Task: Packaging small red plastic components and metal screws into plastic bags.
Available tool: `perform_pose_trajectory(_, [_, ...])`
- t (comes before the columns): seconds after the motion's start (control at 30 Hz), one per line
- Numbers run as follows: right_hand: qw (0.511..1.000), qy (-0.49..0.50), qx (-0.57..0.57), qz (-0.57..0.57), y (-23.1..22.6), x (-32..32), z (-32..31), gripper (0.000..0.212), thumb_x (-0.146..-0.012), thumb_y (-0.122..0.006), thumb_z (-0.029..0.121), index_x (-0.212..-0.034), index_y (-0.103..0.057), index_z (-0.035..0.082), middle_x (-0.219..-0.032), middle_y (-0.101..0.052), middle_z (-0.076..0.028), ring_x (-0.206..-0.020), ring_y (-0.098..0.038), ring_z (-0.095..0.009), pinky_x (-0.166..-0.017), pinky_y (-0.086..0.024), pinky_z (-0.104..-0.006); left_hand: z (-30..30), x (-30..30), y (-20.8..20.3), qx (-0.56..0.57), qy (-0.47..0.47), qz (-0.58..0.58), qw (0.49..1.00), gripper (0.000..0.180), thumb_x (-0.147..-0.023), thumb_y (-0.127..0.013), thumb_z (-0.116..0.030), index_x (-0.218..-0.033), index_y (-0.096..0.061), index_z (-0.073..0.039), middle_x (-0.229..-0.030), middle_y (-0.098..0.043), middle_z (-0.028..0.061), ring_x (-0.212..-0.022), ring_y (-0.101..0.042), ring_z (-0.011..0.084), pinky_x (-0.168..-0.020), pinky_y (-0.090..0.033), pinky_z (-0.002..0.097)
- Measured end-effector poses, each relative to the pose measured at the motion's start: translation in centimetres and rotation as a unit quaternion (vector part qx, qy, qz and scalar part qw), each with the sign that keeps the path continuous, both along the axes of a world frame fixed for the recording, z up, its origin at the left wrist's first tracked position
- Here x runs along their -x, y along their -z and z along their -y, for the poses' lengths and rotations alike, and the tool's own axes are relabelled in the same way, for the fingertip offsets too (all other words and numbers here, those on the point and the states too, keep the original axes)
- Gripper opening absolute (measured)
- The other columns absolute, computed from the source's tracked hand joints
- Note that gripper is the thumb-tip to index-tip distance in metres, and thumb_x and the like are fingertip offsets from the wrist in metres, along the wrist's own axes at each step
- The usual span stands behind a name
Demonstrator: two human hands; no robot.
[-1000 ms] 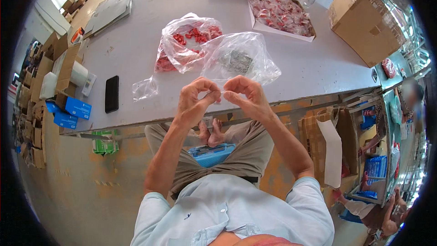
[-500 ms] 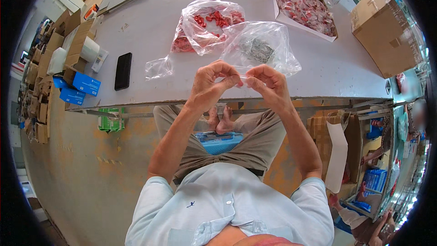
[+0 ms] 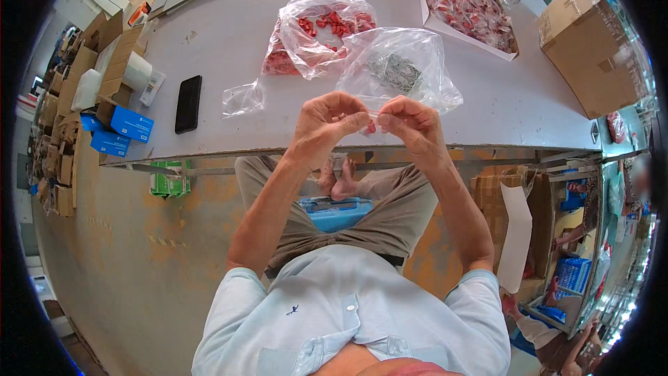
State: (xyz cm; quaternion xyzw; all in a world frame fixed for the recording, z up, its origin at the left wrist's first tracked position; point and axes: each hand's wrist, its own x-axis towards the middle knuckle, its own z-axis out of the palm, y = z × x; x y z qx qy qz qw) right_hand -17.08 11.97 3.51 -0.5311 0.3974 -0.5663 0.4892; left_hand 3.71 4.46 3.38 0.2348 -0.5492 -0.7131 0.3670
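Note:
Between my two hands is a small clear plastic bag [image 3: 371,126] with a red piece in it, held above the table's near edge. My left hand [image 3: 330,120] pinches one side of its top between thumb and forefinger. The other side is pinched the same way by my right hand [image 3: 412,127]. Just beyond my fingers lies a clear bag of thin metal pieces [image 3: 395,73], too small to name. Behind it to the left, an open clear bag of small red pieces [image 3: 327,26] stands on the table.
A flat clear bag [image 3: 243,99] and a black phone [image 3: 188,104] lie on the table [image 3: 229,35] to the left. At the back right stands a white box of bagged red pieces [image 3: 466,10], beside a cardboard box [image 3: 590,45]. Blue packs [image 3: 131,125] sit at the left corner.
The red piece now hangs lower, below my fingertips, and shows more clearly. Both hands keep their pinch, with only slight finger movement.

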Motion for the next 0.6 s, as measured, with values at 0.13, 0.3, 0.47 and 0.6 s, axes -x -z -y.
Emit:
perform_pose_trajectory(0.13, [0.999, 0.019, -0.028, 0.035, 0.3, 0.4, -0.3, 0.011, -0.101, -0.069, 0.007, -0.108, -0.071, -0.001, -0.094, -0.072, -0.005, -0.089, -0.067, -0.01, -0.08, -0.054, -0.0262, 0.4, -0.6, -0.1, 0.021, -0.017, 0.034, 0.999, 0.009, -0.093, -0.077, -0.005, -0.1, -0.074, -0.001, -0.093, -0.074, 0.0032, -0.088, -0.066, 0.0087, -0.081, -0.054, 0.0261])
perform_pose_trajectory(0.3, [0.999, 0.017, -0.029, 0.015, -0.5, -0.3, -0.4, 0.012, -0.101, -0.069, 0.01, -0.107, -0.071, 0.001, -0.09, -0.069, -0.002, -0.085, -0.062, -0.008, -0.08, -0.05, -0.0251, -0.1, -0.2, -0.2, 0.035, -0.041, 0.029, 0.998, 0.01, -0.093, -0.077, -0.006, -0.102, -0.073, -0.003, -0.092, -0.072, 0.0016, -0.086, -0.065, 0.0077, -0.077, -0.052, 0.0232])
perform_pose_trajectory(0.47, [1.0, 0.006, 0.001, -0.003, 0.4, 0.1, 0.0, 0.013, -0.102, -0.068, 0.008, -0.111, -0.07, -0.001, -0.095, -0.073, -0.006, -0.088, -0.068, -0.01, -0.08, -0.053, -0.0258, -0.1, 0.1, 0.1, 0.083, -0.061, 0.047, 0.994, 0.01, -0.093, -0.076, -0.005, -0.102, -0.073, -0.002, -0.094, -0.072, 0.0012, -0.087, -0.064, 0.0071, -0.079, -0.053, 0.0232])
perform_pose_trajectory(0.6, [0.999, 0.03, -0.027, -0.018, -0.4, -0.2, -0.4, 0.012, -0.1, -0.069, 0.007, -0.109, -0.07, -0.001, -0.097, -0.073, -0.006, -0.092, -0.068, -0.01, -0.081, -0.054, -0.0261, 0.0, 0.2, 0.1, 0.083, -0.056, 0.08, 0.992, 0.01, -0.091, -0.076, -0.005, -0.1, -0.074, -0.002, -0.094, -0.073, 0.0031, -0.091, -0.066, 0.0099, -0.084, -0.054, 0.0274])
